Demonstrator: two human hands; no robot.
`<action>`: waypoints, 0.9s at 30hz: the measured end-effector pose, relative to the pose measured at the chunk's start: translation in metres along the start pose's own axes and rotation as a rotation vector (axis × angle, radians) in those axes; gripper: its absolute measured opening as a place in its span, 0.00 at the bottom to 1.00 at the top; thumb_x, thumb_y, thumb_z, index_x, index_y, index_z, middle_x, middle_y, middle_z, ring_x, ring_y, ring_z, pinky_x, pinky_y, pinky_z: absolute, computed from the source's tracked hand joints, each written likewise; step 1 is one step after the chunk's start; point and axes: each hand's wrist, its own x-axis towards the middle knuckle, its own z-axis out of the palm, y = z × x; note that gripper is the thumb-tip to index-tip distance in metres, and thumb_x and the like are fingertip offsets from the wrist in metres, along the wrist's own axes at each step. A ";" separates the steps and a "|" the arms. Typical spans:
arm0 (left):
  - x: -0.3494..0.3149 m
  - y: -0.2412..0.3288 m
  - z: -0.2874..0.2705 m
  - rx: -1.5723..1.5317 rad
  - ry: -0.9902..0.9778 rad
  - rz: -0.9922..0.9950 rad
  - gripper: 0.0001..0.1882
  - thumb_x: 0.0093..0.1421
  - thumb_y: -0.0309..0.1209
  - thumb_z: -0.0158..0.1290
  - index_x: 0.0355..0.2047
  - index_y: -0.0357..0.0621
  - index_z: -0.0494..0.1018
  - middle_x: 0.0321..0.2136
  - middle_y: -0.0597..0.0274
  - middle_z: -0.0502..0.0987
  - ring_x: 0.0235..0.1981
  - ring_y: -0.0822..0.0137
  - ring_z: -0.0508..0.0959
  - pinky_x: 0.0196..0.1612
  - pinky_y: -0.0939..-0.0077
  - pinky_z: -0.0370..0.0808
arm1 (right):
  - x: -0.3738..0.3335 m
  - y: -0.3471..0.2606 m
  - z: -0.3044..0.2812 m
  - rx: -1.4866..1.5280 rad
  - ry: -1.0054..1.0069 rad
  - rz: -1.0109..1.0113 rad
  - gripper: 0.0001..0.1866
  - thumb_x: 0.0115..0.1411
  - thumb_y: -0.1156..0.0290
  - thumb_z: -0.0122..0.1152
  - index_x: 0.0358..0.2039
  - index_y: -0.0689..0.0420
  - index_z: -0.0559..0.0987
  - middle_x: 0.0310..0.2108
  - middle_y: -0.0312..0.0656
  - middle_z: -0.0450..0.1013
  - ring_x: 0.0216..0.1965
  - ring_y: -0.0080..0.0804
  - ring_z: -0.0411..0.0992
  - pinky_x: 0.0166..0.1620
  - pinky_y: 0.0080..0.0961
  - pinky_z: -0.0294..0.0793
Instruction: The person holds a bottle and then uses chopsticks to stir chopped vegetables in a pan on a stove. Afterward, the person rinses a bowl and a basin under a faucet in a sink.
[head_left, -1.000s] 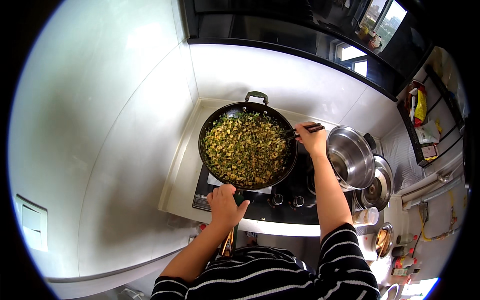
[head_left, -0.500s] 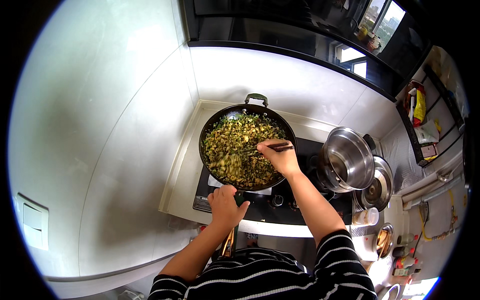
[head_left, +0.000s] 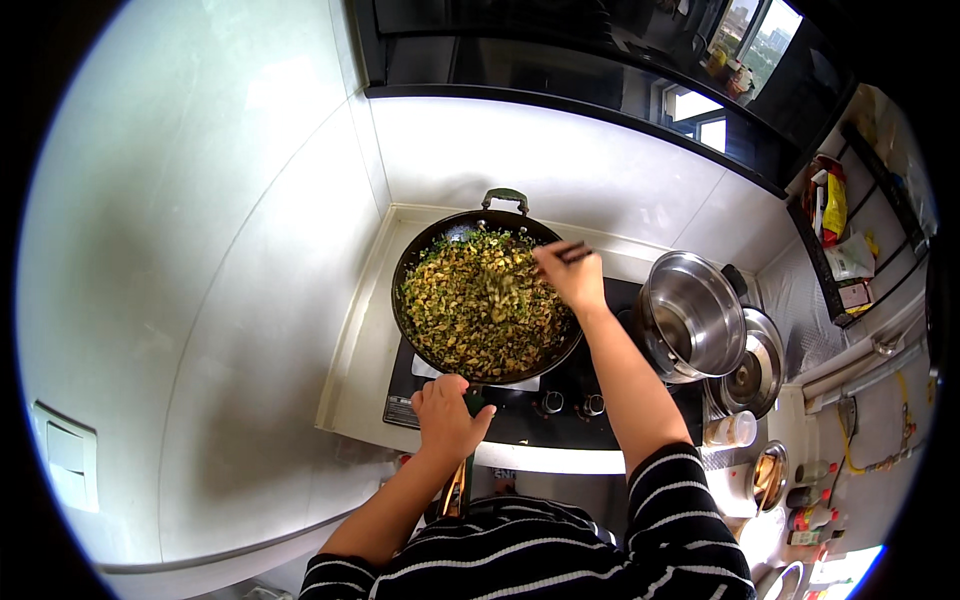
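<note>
A large dark wok (head_left: 441, 231) sits on the black stove, filled with a chopped yellow, green and brown mixture (head_left: 450, 310). Its long handle (head_left: 475, 402) points toward me, and my left hand (head_left: 447, 417) is closed around it just below the rim. Over the right part of the wok, my right hand (head_left: 574, 282) grips dark chopsticks (head_left: 574, 254). Their upper ends stick out above the hand. The lower ends blur into the food, where a clump of mixture is smeared by motion.
A steel pot (head_left: 693, 318) stands right of the wok, with a round metal lid (head_left: 762, 372) behind it. Near the counter edge is a jar (head_left: 733, 430). Several bottles (head_left: 812, 495) stand farther right. A wall (head_left: 250, 300) rises on the left, and dark cabinets (head_left: 560, 75) hang at the back.
My right hand has moved up and slightly right with the chopsticks, shifting the stirred clump toward the wok's upper middle. My left hand keeps its hold on the handle.
</note>
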 end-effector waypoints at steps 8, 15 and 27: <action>-0.001 0.002 0.001 -0.018 0.002 -0.010 0.29 0.38 0.37 0.68 0.39 0.46 0.65 0.34 0.62 0.71 0.37 0.57 0.69 0.43 0.60 0.58 | 0.080 0.019 -0.015 -0.415 0.164 -0.034 0.12 0.52 0.63 0.68 0.28 0.60 0.84 0.19 0.39 0.78 0.21 0.26 0.76 0.28 0.26 0.74; -0.001 0.001 -0.001 -0.018 -0.002 -0.025 0.29 0.39 0.36 0.68 0.39 0.45 0.65 0.34 0.62 0.71 0.37 0.58 0.69 0.43 0.60 0.58 | 0.037 -0.027 -0.093 -0.335 -0.151 0.306 0.12 0.52 0.66 0.66 0.24 0.63 0.78 0.16 0.41 0.75 0.17 0.27 0.75 0.22 0.24 0.75; 0.001 0.002 -0.004 -0.030 0.003 -0.009 0.29 0.39 0.35 0.69 0.38 0.45 0.66 0.33 0.63 0.72 0.36 0.58 0.70 0.41 0.60 0.58 | -0.008 -0.017 -0.083 -0.280 -0.172 0.269 0.13 0.52 0.66 0.66 0.26 0.66 0.81 0.15 0.40 0.74 0.18 0.25 0.75 0.23 0.22 0.74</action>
